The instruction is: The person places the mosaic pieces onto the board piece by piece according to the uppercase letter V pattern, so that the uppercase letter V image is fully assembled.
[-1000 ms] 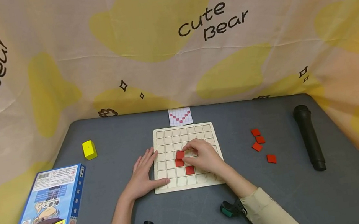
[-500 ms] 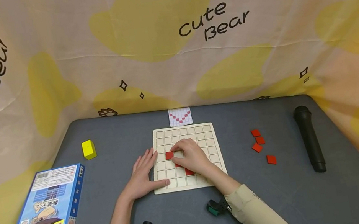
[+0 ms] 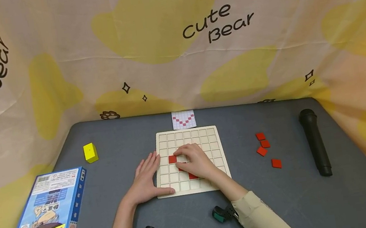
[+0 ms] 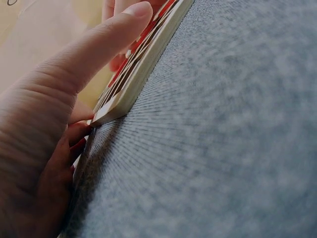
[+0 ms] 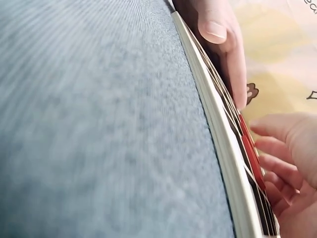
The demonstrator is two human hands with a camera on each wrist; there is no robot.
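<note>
A pale wooden board (image 3: pixel 211 152) with a grid of square cells lies mid-table. My left hand (image 3: pixel 144 184) rests against its left side, fingers straight along the edge and thumb over the front left corner. Near the board's left middle, the thumb and index finger of my right hand (image 3: pixel 196 162) pinch the right edge of a red square tile (image 3: pixel 172 159), which looks flat in a cell. A second red tile (image 3: pixel 192 176) shows below that hand; another, between the two, is mostly hidden by the thumb. In the right wrist view, red tiles (image 5: pixel 251 156) appear edge-on beside the fingers.
Several loose red tiles (image 3: pixel 265 144) lie right of the board, with a black microphone (image 3: pixel 316 143) farther right. Behind the board is a small printed grid card (image 3: pixel 184 119). A blue box (image 3: pixel 46 213) and a yellow block (image 3: pixel 90 153) are at left. Patterned cloth surrounds the table.
My right hand has carried the red tile leftward and down to a cell up and left of the other red tiles, then stayed there. My left hand has kept its place.
</note>
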